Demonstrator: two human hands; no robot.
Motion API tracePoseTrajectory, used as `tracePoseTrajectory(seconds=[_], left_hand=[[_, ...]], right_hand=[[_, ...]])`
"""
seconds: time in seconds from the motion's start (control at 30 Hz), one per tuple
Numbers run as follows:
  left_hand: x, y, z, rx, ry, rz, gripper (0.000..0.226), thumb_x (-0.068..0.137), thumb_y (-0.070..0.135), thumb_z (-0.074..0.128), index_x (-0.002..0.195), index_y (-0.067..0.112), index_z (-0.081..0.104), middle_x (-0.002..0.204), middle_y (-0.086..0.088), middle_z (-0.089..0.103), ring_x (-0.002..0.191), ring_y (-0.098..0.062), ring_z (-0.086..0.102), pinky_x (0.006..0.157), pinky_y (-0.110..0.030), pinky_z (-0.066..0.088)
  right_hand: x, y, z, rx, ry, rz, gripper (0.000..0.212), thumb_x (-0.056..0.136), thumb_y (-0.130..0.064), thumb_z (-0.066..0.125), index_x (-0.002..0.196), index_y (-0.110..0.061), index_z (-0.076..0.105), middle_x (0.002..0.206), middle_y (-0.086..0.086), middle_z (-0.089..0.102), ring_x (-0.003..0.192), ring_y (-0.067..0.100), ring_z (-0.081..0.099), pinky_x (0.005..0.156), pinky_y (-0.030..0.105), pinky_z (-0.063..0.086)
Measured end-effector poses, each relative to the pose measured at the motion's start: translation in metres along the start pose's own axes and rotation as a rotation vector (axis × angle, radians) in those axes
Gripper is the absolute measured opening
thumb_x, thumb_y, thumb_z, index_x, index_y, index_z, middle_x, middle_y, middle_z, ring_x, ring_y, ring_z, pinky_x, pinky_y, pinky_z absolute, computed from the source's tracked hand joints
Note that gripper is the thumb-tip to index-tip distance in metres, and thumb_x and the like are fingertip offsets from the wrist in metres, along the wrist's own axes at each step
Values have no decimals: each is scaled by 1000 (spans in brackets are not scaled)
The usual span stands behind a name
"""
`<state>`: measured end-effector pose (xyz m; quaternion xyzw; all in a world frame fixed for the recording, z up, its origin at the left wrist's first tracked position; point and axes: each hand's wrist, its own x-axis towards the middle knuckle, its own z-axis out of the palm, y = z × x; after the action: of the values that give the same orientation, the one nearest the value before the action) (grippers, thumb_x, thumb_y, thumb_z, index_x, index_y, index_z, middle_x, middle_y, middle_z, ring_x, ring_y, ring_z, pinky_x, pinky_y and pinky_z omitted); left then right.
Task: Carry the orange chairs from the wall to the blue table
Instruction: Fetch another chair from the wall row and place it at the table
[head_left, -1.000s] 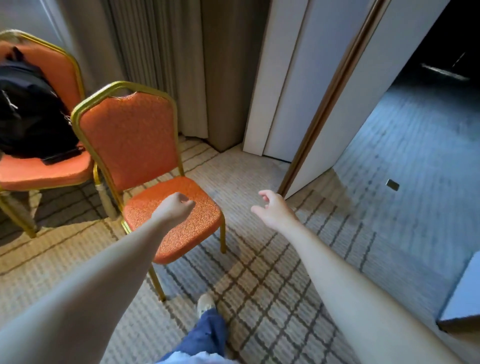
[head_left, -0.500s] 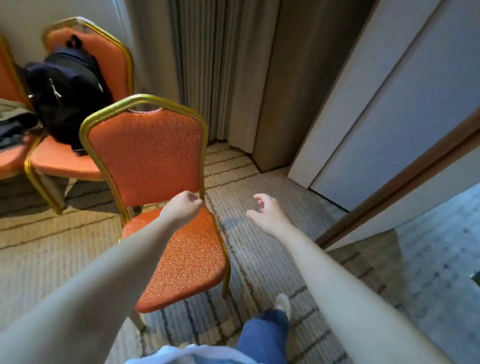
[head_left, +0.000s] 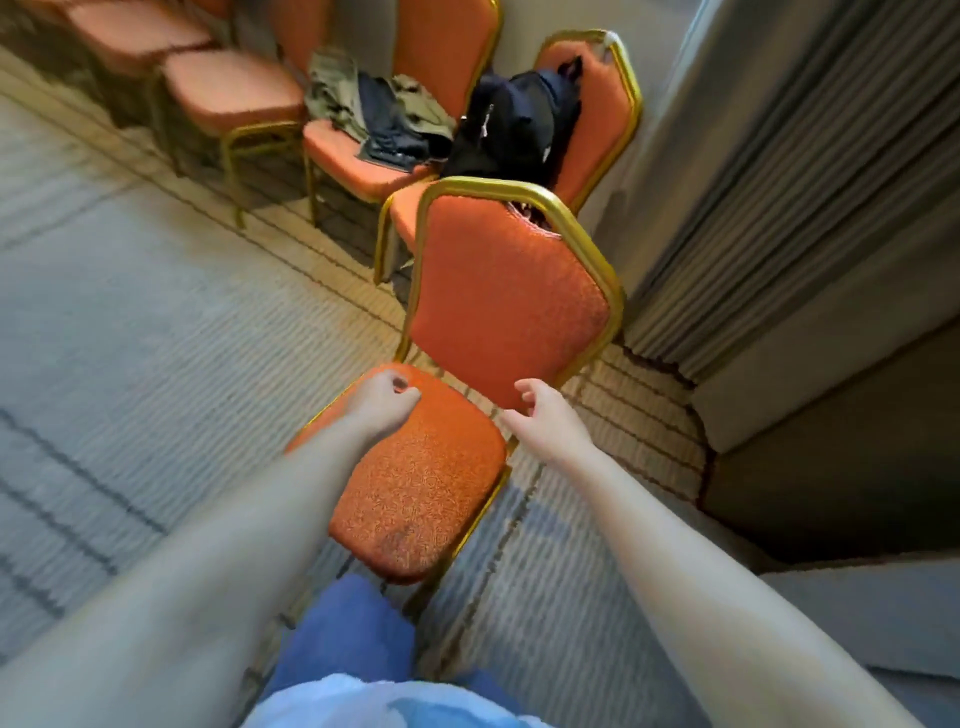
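Now closer to the chair (head_left: 457, 415), seen more from above and tilted. Left hand (head_left: 382, 402) moved from the seat middle to its back left corner, fingers curled. Right hand (head_left: 545, 415) moved in from over the carpet to the lower right edge of the backrest, fingers half curled, contact unclear. Door gone from view; more chairs (head_left: 234, 98) along the wall now visible, one with clothes (head_left: 374, 111), one with a bag (head_left: 519, 124).
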<state>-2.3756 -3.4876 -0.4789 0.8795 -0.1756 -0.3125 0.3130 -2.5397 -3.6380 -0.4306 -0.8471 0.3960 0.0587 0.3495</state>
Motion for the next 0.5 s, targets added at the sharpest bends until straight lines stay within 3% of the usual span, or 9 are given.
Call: tracePoseTrajectory(seconds=[0.1,0.27,0.4,0.5], left_hand=[[0,-13,-1,-46,90,-86,30,89,34,55,111,15,62,99,-4,67,80,-21,62,75,-29,48],[12,-34,-12,-82,140,-202,31,87,38,57,110,19,62,102,-4,69,93,-26,64,89,-37,50],[17,-54,-16,-140,194,-309,29,81,48,57,101,29,63,93,8,67,86,-17,63,85,-33,50],[23,-65,-17,-201,254,-401,29,83,42,59,106,25,64,88,6,68,83,-18,64,79,-29,50]], right_hand=[[28,-8,6,-45,-83,-84,57,89,-39,56,142,-22,42,140,2,49,120,17,52,90,34,49],[70,-26,21,-92,-187,-166,57,88,-40,56,141,-23,42,140,2,48,113,17,54,87,35,49],[94,-33,28,-161,-280,-188,58,88,-40,54,142,-25,39,141,1,46,87,6,58,82,42,55],[119,-43,31,-219,-343,-222,60,87,-40,53,143,-25,38,142,2,45,104,14,57,84,39,53]])
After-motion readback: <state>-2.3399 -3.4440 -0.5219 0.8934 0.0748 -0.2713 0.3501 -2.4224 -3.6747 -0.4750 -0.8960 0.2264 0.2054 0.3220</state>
